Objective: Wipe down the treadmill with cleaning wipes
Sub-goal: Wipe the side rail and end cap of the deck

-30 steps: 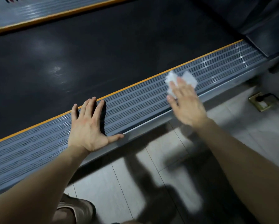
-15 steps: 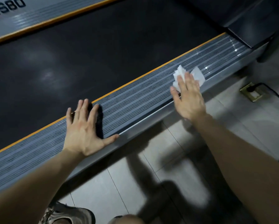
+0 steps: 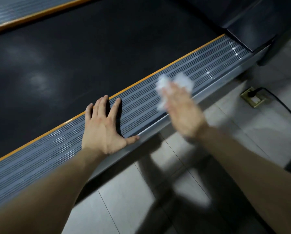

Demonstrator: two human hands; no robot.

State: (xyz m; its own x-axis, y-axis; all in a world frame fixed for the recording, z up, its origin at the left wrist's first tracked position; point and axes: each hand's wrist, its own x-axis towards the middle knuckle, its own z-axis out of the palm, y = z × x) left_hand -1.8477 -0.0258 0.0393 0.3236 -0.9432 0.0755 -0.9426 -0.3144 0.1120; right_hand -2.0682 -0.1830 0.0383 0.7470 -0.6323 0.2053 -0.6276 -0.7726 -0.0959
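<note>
Your left hand (image 3: 106, 130) lies flat on the treadmill's ribbed grey side rail (image 3: 40, 159). Its fingers are straight and spread, the fingertips reach the rail's orange inner strip (image 3: 141, 81), and the thumb sits at the rail's outer edge. It holds nothing. I read this as a brace that takes your weight as you lean in from the floor side of the rail, leaving the other arm free to scrub.

Your right hand (image 3: 183, 112) is further along the rail toward its front end and presses the crumpled white wipe (image 3: 183, 81) down onto the ribs. The fingers look stretched flat over the wipe rather than curled round it, though motion blur softens the detail. A flat palm spreads the pressure and pushes the wipe into the grooves, which suits a ribbed surface.

The wipe lies on the rail with both ends sticking out past your fingertips. The dark belt (image 3: 107, 48) lies beyond the rail's inner strip. A floor socket (image 3: 253, 97) with a plugged cable sits on the rail's outer side.
</note>
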